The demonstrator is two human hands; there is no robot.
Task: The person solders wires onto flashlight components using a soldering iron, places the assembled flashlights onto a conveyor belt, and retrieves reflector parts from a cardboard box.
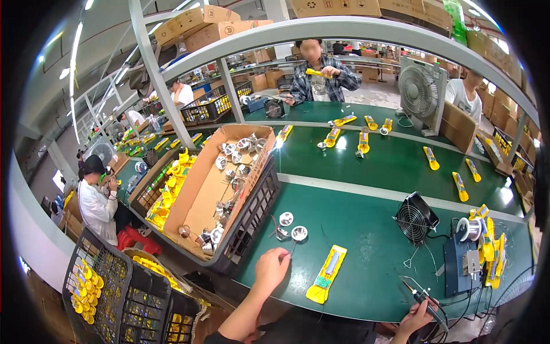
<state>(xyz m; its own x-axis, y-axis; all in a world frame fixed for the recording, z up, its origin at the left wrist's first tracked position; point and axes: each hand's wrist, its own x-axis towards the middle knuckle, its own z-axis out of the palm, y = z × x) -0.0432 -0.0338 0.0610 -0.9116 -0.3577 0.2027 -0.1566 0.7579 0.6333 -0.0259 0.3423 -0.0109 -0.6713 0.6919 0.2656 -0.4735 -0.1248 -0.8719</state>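
My left hand (272, 270) is closed in a pinch near the bench's front left, on the thin wire of a silvery lamp reflector (299, 233). Two more reflectors (286, 218) lie just beyond it. To the right of that hand, a yellow flashlight housing half (327, 275) rests on the green bench, with a green circuit board and a pale cylinder in it. At the front right edge, my right hand (421, 316) grips a soldering iron (427, 302) by its handle, tip pointing up and left. Solder wire curves beside the tip.
A cardboard-lined black crate (266, 189) with reflectors stands at left, beside yellow housings (172, 189). A small black fan (416, 218), a blue soldering station (462, 266) and a solder spool (470, 229) stand at right. Beyond a rail, housings lie on a green belt (395, 166). A person (326, 74) works opposite.
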